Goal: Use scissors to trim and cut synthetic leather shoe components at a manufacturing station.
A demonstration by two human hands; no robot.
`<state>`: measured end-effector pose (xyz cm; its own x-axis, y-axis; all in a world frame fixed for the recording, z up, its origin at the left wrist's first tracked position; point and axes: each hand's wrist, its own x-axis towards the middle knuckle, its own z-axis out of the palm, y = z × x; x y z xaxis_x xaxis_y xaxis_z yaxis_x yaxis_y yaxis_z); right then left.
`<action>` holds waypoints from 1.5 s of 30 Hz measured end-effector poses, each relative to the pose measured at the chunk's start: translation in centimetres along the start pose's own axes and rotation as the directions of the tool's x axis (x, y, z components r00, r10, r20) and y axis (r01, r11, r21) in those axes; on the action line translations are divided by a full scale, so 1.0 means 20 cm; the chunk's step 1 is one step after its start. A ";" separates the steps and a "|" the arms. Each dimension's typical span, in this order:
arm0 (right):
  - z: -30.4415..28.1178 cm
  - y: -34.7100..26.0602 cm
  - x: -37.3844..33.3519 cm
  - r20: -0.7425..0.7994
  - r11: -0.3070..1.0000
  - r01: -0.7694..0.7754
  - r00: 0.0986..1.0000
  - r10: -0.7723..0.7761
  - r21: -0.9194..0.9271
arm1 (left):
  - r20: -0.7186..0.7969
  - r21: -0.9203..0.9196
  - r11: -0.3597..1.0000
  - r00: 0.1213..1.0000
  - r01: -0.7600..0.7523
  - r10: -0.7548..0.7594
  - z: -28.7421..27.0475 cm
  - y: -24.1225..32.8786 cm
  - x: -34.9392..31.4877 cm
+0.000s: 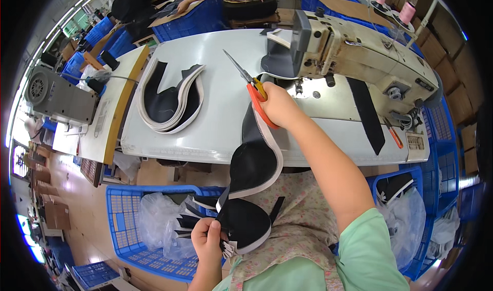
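Right hand [275,103] fingers closed on orange scissors [251,85] above the table [215,121], left hand [208,237] pinching black white-edged fabric pieces [246,188] at lap; likely risk: blades nick trim if chain sags.

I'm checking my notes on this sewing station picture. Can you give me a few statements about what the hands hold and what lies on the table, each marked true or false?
1. The right hand holds orange-handled scissors. True.
2. The left hand rests flat on the table top. False: it pinches the lower end of a chain of black pieces with white edging, below the table edge.
3. A stack of curved black and white pieces lies on the white table. True.
4. The sewing machine stands at the person's left. False: it stands at the right.
5. The blue crate beneath the left hand holds cardboard. False: it holds clear plastic bags.
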<state>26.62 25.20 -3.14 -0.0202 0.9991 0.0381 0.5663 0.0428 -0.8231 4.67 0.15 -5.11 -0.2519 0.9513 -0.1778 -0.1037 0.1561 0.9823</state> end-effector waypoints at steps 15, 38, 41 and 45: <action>0.18 -0.02 -0.82 0.175 0.947 0.262 0.940 -0.294 0.184 | 0.005 -0.100 0.990 0.995 0.101 -0.101 0.15 -0.10 0.25; 0.22 0.07 -1.04 0.252 0.819 0.560 0.781 -0.572 0.122 | 0.334 0.012 0.954 0.898 0.300 -0.287 0.28 -0.10 0.38; 0.21 0.09 -1.08 0.350 0.921 0.371 0.852 -0.389 0.119 | 0.435 0.129 0.921 0.813 0.368 -0.386 0.26 -0.11 0.38; -0.01 0.13 -1.06 0.405 0.945 0.270 0.855 -0.324 0.185 | 0.329 -0.005 0.958 0.905 0.287 -0.269 0.26 -0.13 0.36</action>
<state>28.63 4.07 -5.98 -0.5341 0.8426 0.0694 0.3775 0.3112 -0.8722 8.08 7.96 -8.70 0.1160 0.9065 -0.4059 -0.1765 0.4209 0.8898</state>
